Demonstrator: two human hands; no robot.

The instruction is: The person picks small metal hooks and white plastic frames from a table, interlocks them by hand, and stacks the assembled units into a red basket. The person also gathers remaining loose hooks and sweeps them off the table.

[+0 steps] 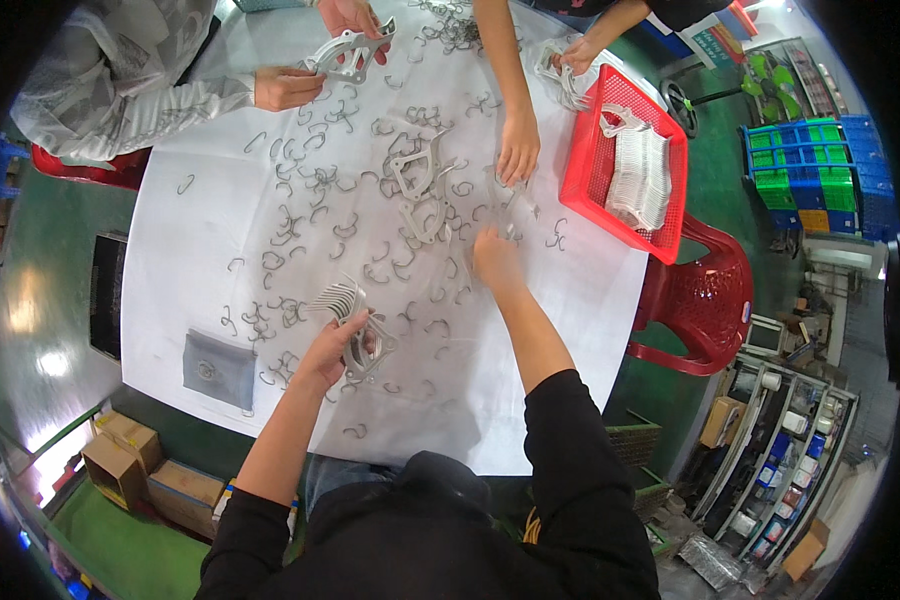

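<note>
My left hand [332, 352] is closed around a stack of pale grey curved brackets [342, 300], held above the near part of the white table [175, 290]. Curved grey clips [288, 228] lie scattered around it. To the right, my right hand [497, 262] is over the table, blurred; its fingers and anything in them cannot be made out. Just beyond it is a co-worker's hand [517, 150], reaching down to the table. Between the hands and farther back lie loose frame-shaped brackets [425, 218] among the clips.
A red perforated basket [577, 165] with a row of stacked brackets [642, 180] stands at the right edge. Beside it is a dark red plastic chair [705, 300]. A grey pouch [218, 370] lies front left. At the far left, another person's hands [288, 88] hold a bracket [352, 55].
</note>
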